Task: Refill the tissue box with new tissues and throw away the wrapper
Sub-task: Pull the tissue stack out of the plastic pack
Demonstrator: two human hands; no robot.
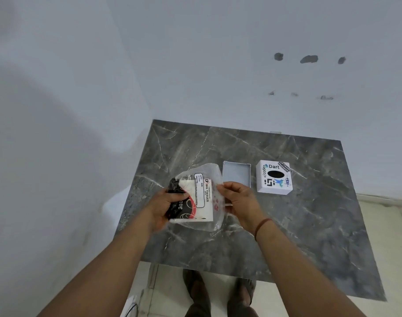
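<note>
Grey marble table (pixel 286 225) in a white-walled corner (pixel 195 65), pale tiled floor (pixel 389 225).

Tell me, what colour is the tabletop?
Dark grey marble tabletop with pale, whitish veins, seen best in the head view.

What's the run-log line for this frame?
left hand: holds tissue pack | right hand: pulls wrapper open | tissue box: open, empty tray beside

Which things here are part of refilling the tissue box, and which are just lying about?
Part of the job:
- tissue pack in its clear wrapper, held by the left hand and right hand
- white box cover with the oval slot
- open grey box base

Not part of it:
- marble table, only the work surface
- wrist thread
- sandals
</note>
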